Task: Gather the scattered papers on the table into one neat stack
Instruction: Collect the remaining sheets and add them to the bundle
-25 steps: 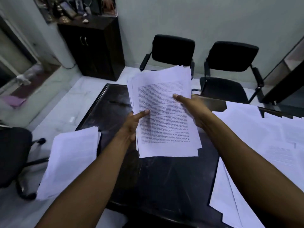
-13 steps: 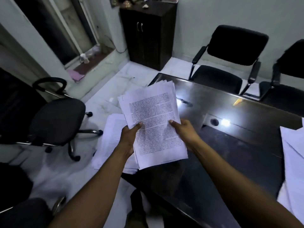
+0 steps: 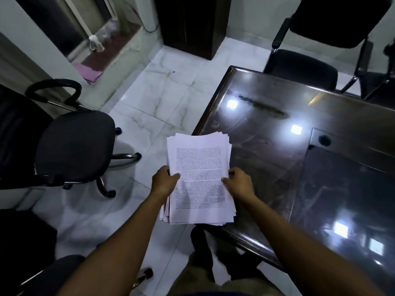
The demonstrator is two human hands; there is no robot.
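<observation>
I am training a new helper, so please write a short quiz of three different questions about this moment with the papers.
1. True or false: the stack of papers lies flat in the middle of the table.
2. Which hands hold the stack? A) only the left hand B) only the right hand C) both hands
3. Fill in: the top sheet shows printed ____.

Key
1. False. It is at the table's left corner, between the hands; whether it rests on anything is unclear.
2. C. The left hand grips the left edge and the right hand grips the right edge.
3. text.
</observation>
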